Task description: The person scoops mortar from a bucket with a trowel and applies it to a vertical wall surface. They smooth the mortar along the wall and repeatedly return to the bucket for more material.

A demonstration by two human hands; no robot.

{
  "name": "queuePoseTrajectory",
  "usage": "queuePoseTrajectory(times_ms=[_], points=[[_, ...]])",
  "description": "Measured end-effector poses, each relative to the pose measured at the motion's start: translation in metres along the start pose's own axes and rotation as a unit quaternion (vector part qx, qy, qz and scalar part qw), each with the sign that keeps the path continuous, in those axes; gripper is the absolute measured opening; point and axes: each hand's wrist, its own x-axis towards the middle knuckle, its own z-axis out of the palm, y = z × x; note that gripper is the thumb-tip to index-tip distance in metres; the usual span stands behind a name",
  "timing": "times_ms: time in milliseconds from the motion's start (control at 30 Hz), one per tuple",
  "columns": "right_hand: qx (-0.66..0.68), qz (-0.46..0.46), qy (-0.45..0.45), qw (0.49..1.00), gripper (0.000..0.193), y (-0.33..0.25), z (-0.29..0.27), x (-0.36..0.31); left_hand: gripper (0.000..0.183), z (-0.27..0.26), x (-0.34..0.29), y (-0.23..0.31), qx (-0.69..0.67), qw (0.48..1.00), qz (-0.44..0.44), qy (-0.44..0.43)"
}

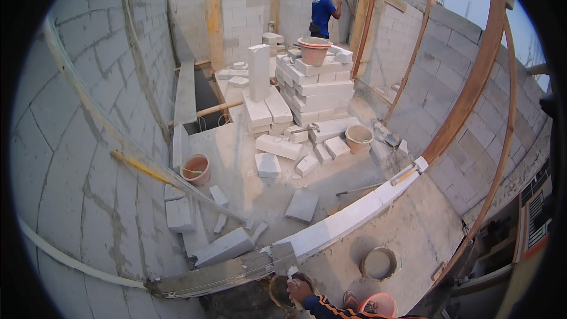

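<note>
My right hand [300,290] comes in from the lower edge in a dark sleeve with orange stripes. Its fingers are closed round a trowel [292,272], of which only a small pale part shows. Below and beside the hand is a dark bucket [276,291], partly covered by it. Just beyond runs a low wall of white blocks [342,221]; its left stretch is topped with grey mortar [218,279], and a thin string runs along it. A grey block piece [284,258] stands where the two stretches meet. My left hand is out of view.
A bucket of grey mix [381,264] and a pinkish-red bucket [378,305] stand at the lower right. Past the low wall lie loose blocks [302,206], a block stack [322,91] and a floor opening [208,97]. A person [323,10] stands at the back. Timber posts [472,82] lean right.
</note>
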Motion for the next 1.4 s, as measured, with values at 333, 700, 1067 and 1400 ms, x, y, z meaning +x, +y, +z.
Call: queuePoseTrajectory(times_ms=[333,700,1067,1400], points=[[0.070,-0.006,-0.002,0.998,0.034,-0.015,0.020,0.011,0.052,-0.040,-0.103,-0.021,-0.067,0.993,-0.093,-0.010],[0.068,0.042,-0.084,0.993,0.031,-0.007,0.100,0.000,0.050,-0.038,-0.113,-0.029,-0.099,0.990,-0.085,0.046],[-0.299,-0.138,-0.062,0.942,0.040,0.011,0.139,-0.013,0.052,-0.036,-0.110,-0.031,-0.071,0.994,-0.082,0.031],[-0.208,-0.028,-0.023,0.977,0.042,0.008,-0.048,0.037,0.054,-0.025,-0.097,-0.011,-0.052,0.998,-0.026,0.008]])
